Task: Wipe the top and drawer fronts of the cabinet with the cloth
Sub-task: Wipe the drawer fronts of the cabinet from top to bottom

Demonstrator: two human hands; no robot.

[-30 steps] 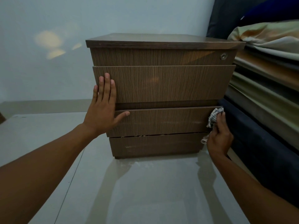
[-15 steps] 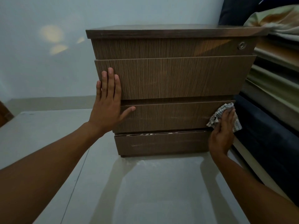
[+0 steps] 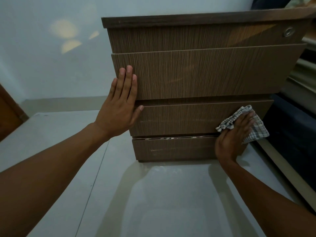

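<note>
A brown wood-grain cabinet (image 3: 196,74) with several drawer fronts stands on the floor in front of me. My left hand (image 3: 119,105) lies flat, fingers together, against the left edge of the big middle drawer front. My right hand (image 3: 234,135) presses a checked cloth (image 3: 256,129) against the right end of the lower drawer front (image 3: 179,118). Part of the cloth sticks out past my fingers on both sides. Only the front edge of the cabinet's top (image 3: 188,19) shows. A round lock (image 3: 288,32) sits at the top drawer's right end.
Pale glossy floor tiles (image 3: 153,202) spread in front of the cabinet. A stack of folded bedding and a dark mattress (image 3: 294,127) press close on the right side. A light wall (image 3: 51,48) stands behind, and a brown door edge (image 3: 8,113) is at the far left.
My right hand has spread flatter over the cloth at the right end of the lower drawer front. The view has moved closer to the cabinet. My left hand stays put.
</note>
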